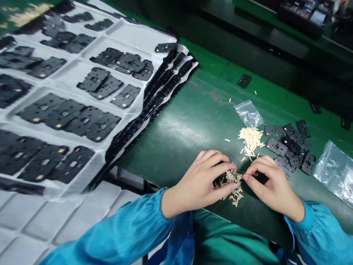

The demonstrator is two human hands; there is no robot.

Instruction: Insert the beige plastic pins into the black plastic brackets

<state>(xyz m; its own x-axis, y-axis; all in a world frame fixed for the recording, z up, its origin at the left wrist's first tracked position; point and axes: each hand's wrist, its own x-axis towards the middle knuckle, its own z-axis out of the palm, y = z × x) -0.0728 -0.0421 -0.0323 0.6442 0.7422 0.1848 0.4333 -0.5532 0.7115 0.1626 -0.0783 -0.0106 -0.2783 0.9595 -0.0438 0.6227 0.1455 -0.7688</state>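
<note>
My left hand (204, 178) rests at a small heap of pale strips (235, 195) near the table's front edge, thumb and fingers curled around part of the heap. Just right of it is my right hand (268, 182), thumb and index finger pinched together at the heap's edge; whatever lies between the fingertips is too small to make out. Behind the hands lies a second pile of cream strips (250, 140), with a small clear bag (249, 113) touching its far side. Black plates (275, 146) lie in a loose pile beyond my right hand.
Stacked white trays (121, 33) holding black plates in compartments cover the left. On the green table (176, 121), a larger clear bag (336, 171) lies at the right. Single black plates (244, 80) and stray strips lie farther back. A dark ledge runs behind.
</note>
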